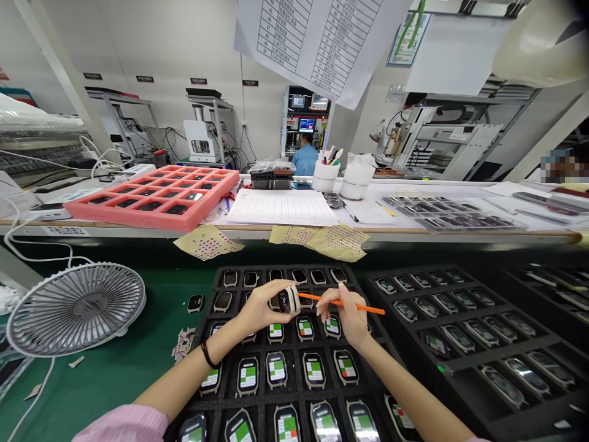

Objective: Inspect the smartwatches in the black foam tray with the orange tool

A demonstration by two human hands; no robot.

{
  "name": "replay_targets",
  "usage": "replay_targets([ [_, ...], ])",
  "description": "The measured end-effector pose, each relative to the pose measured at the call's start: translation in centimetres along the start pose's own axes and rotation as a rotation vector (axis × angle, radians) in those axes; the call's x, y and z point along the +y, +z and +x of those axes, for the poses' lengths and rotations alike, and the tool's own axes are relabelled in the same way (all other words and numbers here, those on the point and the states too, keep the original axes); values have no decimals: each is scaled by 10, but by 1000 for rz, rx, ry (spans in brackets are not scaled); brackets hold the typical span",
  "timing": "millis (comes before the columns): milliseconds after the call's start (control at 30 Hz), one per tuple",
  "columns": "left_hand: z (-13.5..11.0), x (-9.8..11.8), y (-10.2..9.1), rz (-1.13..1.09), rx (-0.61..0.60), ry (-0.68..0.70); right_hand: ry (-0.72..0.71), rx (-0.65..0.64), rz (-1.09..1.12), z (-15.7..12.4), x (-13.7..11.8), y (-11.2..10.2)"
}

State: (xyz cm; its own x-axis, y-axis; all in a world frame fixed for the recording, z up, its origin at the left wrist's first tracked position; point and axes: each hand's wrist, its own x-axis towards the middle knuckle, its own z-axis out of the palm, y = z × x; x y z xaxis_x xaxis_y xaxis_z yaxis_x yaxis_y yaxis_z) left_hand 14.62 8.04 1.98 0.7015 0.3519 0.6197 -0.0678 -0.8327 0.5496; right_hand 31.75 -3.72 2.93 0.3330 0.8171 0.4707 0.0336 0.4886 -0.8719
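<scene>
Over at the lower left of the frame there's a round white plastic desk fan w/ a grey hub, sitting on a green work surface. Above it, mid-left, a coral-pink foam tray w/ square pockets is up on the shelf, dark pieces in it. A bit right of the fan, one small dark-faced square watch body lies by itself on the green, just beside the big black foam tray at lower center, which holds rows of similar watches, lots of 'em lit w/ green + white blocks, some w/ red too.

The left hand is over that tray, thumb + fingers pinching a silver-edged square watch w/ a dark screen, tilted up on edge, approx mid-frame. The thin bright-orange stick reaches that watch's right edge; can't tell if it's actually touching. The right hand, fingers curled, pinches the stick b/w thumb + fingers. Far right, lower half: a 2nd black foam tray w/ more watches, angled away.
</scene>
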Motion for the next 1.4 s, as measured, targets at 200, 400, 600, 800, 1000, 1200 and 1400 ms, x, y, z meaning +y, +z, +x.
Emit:
replay_targets([
  [200, -1, 2, -1, 21, 8, -4, -41, -26, -43, -1, 2, 1],
  [400, -1, -1, 2, 18, 2, 1, -6, -1, -21, 2, -1, 0],
  [600, 1, 2, 2, -1, -18, -1, -24, -54, 13, -2, -4, 1],
  [800, 1, 3, 4, 10, -25, 14, -27, -86, 12, -3, -5, 3],
  [1000, 1, 3, 5, 11, -19, 33, -12, -60, 33, -3, -3, 1],
  [1200, 2, 5, 4, 14, -20, 12, -65, -59, 9, -3, -3, 3],
  [1400, 1, 3, 5, 22, -38, -21, -29, -45, 13, -2, -1, 6],
])
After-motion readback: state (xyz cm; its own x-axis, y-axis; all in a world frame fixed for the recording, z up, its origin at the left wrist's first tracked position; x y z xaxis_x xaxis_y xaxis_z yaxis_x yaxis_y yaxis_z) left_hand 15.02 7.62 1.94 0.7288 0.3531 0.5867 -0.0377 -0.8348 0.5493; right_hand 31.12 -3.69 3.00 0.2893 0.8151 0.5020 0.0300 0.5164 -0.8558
